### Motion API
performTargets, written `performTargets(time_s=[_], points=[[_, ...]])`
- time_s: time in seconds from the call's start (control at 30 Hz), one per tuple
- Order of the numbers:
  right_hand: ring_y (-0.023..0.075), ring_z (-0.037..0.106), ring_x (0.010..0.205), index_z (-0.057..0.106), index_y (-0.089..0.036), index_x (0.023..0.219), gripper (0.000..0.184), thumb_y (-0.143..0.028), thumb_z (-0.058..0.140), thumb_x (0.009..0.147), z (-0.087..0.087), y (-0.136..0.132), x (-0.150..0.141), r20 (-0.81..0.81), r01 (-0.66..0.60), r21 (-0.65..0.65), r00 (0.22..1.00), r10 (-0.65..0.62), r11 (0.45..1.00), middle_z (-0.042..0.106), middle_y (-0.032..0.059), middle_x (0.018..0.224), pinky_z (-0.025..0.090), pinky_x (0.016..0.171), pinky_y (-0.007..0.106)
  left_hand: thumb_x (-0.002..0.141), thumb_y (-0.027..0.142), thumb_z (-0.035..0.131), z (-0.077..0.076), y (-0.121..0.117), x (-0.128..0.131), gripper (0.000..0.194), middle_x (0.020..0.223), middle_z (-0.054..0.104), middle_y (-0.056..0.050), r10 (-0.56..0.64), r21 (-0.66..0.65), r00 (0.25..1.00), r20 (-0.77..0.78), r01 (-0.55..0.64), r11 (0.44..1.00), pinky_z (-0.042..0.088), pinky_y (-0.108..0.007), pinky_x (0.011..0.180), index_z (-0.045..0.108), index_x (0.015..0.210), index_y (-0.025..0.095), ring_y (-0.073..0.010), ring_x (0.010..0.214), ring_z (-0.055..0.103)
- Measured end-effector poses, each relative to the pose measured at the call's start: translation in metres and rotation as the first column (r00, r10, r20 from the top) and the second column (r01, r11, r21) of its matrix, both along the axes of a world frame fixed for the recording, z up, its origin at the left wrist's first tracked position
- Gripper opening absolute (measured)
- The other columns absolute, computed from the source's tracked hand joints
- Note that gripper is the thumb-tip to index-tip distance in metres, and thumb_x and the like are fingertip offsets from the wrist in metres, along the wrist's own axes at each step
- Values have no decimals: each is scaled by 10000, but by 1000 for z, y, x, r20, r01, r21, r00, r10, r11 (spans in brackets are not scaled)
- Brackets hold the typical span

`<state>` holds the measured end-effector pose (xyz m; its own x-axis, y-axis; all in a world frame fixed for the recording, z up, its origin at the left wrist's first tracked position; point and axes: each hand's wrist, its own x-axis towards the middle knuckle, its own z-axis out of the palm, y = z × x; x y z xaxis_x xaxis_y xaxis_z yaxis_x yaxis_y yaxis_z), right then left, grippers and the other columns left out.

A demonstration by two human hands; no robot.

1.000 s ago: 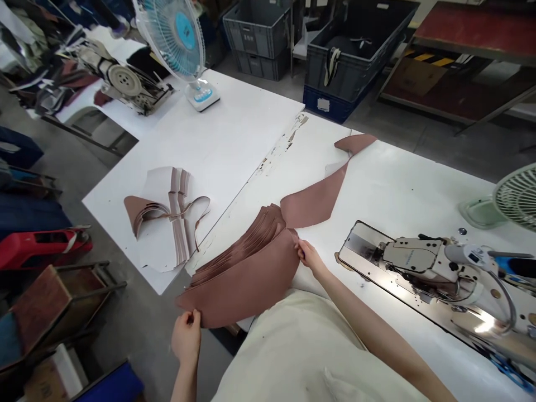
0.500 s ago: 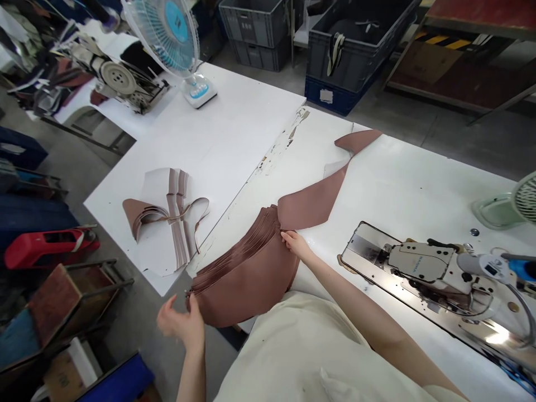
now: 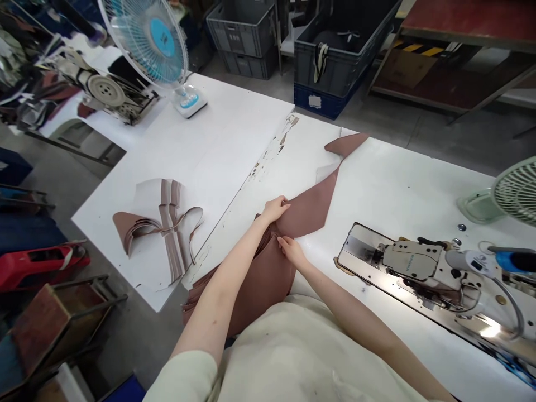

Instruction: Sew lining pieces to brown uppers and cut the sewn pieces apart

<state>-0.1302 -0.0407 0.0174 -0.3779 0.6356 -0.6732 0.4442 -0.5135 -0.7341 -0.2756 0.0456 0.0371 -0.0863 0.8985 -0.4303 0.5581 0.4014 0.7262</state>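
A stack of brown cut fabric pieces [image 3: 268, 273] lies at the near edge of the white table [image 3: 389, 190]. A long brown curved piece [image 3: 318, 198] stretches from the stack toward the table's far side. My left hand [image 3: 275, 209] reaches across the stack and pinches the near end of that long piece. My right hand [image 3: 290, 249] rests just below it, fingers closed on the corner of the stack's top piece. Both forearms cross over the stack.
A sewing machine [image 3: 431, 268] stands at my right. A second pile of brown and white cut pieces [image 3: 161, 223] lies on the left table. A blue fan [image 3: 148, 39] and another machine [image 3: 104, 92] stand farther back. Grey crates [image 3: 335, 56] sit on the floor; a green fan [image 3: 511, 195] is far right.
My left hand let go of the stack's lower left corner and swung up over it to the long piece. My right hand stayed at the stack's top corner.
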Motion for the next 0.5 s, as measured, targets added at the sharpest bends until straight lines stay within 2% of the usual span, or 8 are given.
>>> performTargets(time_s=[0.07, 0.13, 0.2, 0.23, 0.3, 0.37, 0.43, 0.5], points=[[110, 370, 438, 449, -234, 616, 396, -596, 507, 764, 0, -2, 0, -7, 37, -10, 999, -37, 999, 391, -65, 453, 241, 439, 237, 850, 323, 504, 0, -3, -1, 171, 869, 654, -43, -11, 29, 1000, 24, 11, 1000, 428, -313, 806, 596, 889, 184, -190, 834, 571], [101, 352, 419, 438, -236, 618, 415, -621, 529, 742, 5, -6, 5, -52, 88, -43, 995, -91, 995, 381, -72, 442, 232, 423, 235, 878, 295, 447, 6, -8, -6, 164, 839, 625, -32, 20, 64, 1000, 19, -21, 998, 423, -291, 773, 564, 866, 180, -166, 791, 548], [88, 336, 399, 422, -235, 624, 434, -637, 551, 727, 14, -10, 15, -117, 154, -84, 980, -163, 985, 396, -75, 445, 221, 408, 235, 889, 272, 415, 18, -11, -12, 158, 814, 590, -22, 134, 107, 989, 69, -140, 984, 418, -273, 759, 532, 849, 175, -150, 776, 526], [80, 330, 390, 418, -233, 634, 440, -640, 555, 728, 20, -12, 23, -142, 203, -89, 966, -214, 975, 433, -71, 464, 220, 402, 236, 889, 274, 413, 27, -12, -14, 155, 786, 569, -12, 208, 115, 968, 142, -225, 968, 420, -260, 739, 517, 832, 174, -140, 755, 517], [57, 320, 380, 414, -226, 667, 441, -638, 549, 748, 34, -13, 38, -184, 343, -62, 919, -348, 937, 557, -49, 575, 223, 398, 238, 880, 313, 436, 51, -16, -16, 164, 725, 524, 12, 333, 75, 871, 362, -383, 921, 422, -230, 672, 496, 809, 177, -120, 687, 498], [34, 295, 368, 402, -221, 695, 444, -641, 522, 774, 47, -7, 49, -249, 499, -41, 834, -492, 866, 632, -30, 712, 214, 392, 238, 862, 388, 475, 81, -27, -13, 212, 698, 502, 25, 378, -16, 736, 561, -447, 894, 417, -208, 609, 492, 821, 181, -105, 628, 485], [29, 255, 351, 384, -223, 701, 464, -667, 492, 780, 57, 5, 55, -326, 622, -83, 721, -611, 778, 601, -43, 672, 193, 379, 236, 825, 460, 526, 112, -46, -6, 281, 713, 514, 22, 391, -95, 637, 664, -446, 890, 423, -199, 581, 500, 848, 181, -101, 612, 495], [44, 253, 344, 372, -231, 693, 477, -688, 488, 763, 64, 21, 57, -362, 702, -134, 622, -694, 699, 483, -77, 540, 191, 370, 236, 791, 496, 565, 140, -73, 0, 328, 742, 536, 13, 415, -160, 589, 694, -435, 886, 437, -198, 580, 508, 860, 180, -105, 626, 516]])
